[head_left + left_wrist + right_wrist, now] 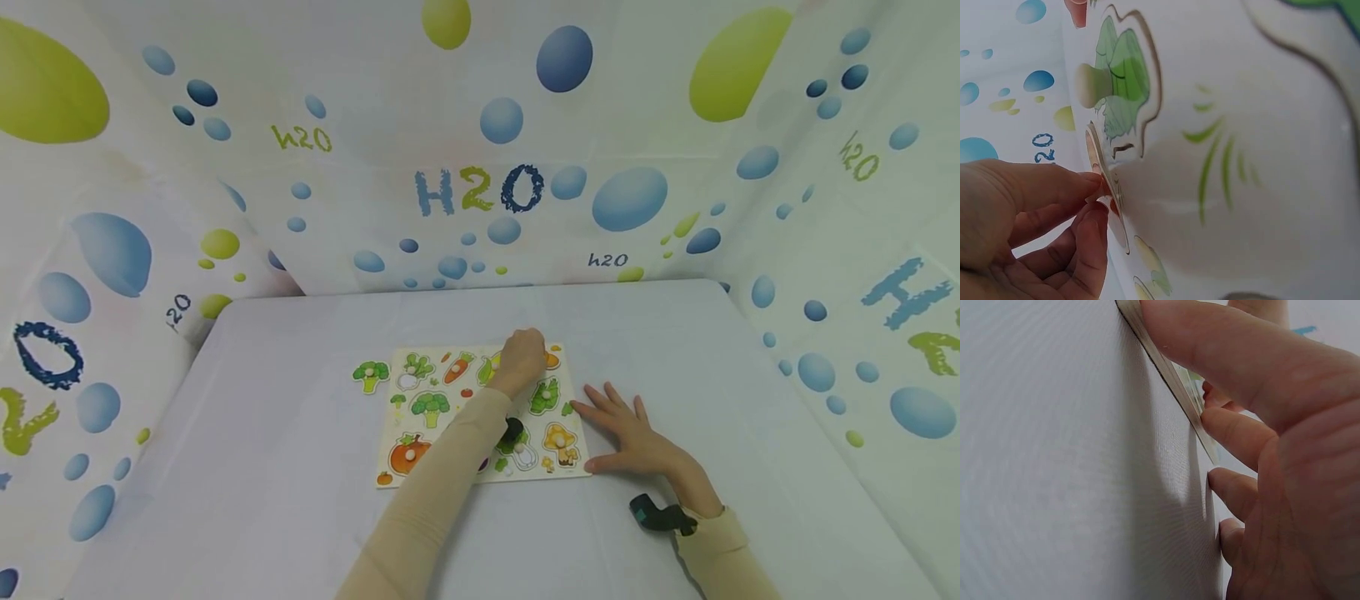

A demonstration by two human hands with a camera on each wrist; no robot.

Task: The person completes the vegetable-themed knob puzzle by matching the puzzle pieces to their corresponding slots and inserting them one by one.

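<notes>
A wooden vegetable peg puzzle board (384, 421) lies flat on the table, with a beige-sleeved left arm reaching across it. Near its far right corner the left hand (521, 362) pinches a thin puzzle piece (1110, 194) between thumb and fingers. That piece is tilted edge-on in the left wrist view, so its picture is unclear. Beside it sits a leafy green piece (1125, 75) with a round knob. At the board's right edge the right hand (633, 433) is spread, its thumb (1210, 344) and a fingertip touching the side of the board.
A loose broccoli piece (371, 376) lies just left of the board. Pumpkin (408, 454), carrot (458, 368) and mushroom (561, 444) pieces are on the board. The left forearm hides its middle. A patterned curtain (480, 225) stands behind the white table (262, 467).
</notes>
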